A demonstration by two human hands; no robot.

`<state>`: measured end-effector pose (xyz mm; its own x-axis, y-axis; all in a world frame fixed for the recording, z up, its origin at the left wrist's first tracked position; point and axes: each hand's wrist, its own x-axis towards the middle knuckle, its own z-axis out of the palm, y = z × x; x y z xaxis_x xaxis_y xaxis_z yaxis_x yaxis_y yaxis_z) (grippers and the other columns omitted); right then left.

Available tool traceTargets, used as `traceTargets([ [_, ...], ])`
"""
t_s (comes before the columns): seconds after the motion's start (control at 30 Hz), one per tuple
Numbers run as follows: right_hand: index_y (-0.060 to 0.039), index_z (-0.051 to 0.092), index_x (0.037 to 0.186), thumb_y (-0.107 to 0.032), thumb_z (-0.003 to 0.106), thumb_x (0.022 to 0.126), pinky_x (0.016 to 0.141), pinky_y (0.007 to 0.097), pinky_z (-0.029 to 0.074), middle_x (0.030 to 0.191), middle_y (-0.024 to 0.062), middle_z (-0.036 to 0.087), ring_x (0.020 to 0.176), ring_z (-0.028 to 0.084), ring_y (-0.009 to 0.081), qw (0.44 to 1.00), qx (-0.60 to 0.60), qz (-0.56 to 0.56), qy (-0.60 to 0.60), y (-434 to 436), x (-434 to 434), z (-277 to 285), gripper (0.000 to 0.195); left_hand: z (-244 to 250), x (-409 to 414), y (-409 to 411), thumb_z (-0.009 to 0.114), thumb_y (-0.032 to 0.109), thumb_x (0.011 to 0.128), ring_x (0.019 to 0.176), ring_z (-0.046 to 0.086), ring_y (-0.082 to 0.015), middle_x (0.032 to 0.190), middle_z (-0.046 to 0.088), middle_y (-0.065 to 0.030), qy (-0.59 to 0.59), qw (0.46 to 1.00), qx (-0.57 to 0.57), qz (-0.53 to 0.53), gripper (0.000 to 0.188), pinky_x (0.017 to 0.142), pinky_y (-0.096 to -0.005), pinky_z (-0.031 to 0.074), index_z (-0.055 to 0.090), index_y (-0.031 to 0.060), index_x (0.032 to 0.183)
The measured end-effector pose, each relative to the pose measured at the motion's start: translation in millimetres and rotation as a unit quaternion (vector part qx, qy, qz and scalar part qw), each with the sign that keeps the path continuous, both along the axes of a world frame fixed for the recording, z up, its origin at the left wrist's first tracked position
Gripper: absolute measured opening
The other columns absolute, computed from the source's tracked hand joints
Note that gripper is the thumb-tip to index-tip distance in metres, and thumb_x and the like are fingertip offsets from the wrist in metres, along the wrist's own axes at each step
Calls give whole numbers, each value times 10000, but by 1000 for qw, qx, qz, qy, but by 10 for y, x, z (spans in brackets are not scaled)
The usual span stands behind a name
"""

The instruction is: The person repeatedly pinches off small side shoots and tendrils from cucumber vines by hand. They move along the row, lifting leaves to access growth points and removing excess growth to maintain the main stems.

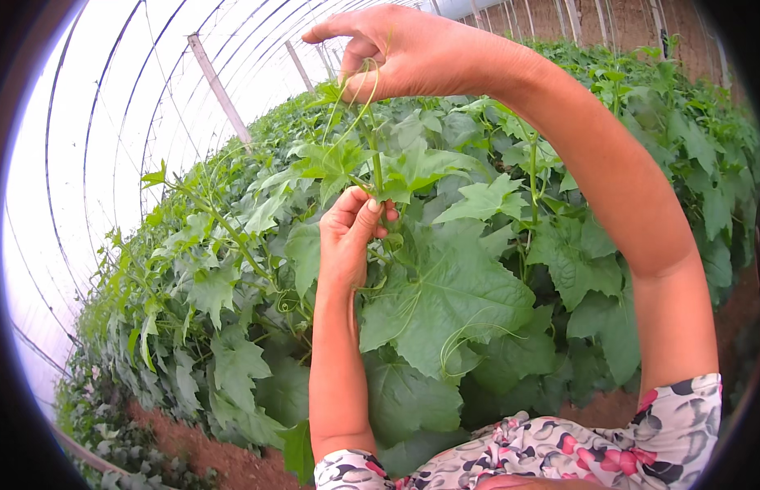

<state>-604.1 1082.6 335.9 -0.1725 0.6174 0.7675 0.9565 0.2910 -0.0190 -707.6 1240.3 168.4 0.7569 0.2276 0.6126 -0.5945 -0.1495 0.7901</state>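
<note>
In the head view, a green climbing vine stem point(377, 162) with lobed leaves and thin curling tendrils stands upright before me. My left hand point(349, 226) pinches this stem between thumb and fingers, just below a leaf joint. Higher up, my right hand point(404, 58) bends over the shoot's top, its thumb and a curled finger closed at the tip while the index finger points left. Tendrils point(374, 79) loop across the right thumb; the exact grip point is partly hidden. Beneath the left hand spreads a broad lobed leaf point(444, 300).
Dense vine foliage point(233, 306) surrounds the hands. Another shoot point(227, 226) leans out at left, and a stem point(533, 177) rises at right. Slanted posts point(217, 89) and curved greenhouse ribs point(98, 104) stand behind. Bare soil point(178, 438) shows low at left.
</note>
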Motion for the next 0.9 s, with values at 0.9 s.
traceTargets([
  [0.9, 0, 539, 1106, -91, 589, 790, 823, 368, 456, 1021, 155, 573, 949, 568, 315, 955, -68, 18, 289, -619, -883, -2122, 332, -48, -137, -100, 570, 244, 875, 820, 502, -40, 965, 619, 39, 148, 980, 32, 131, 230, 688, -183, 364, 602, 116, 1063],
])
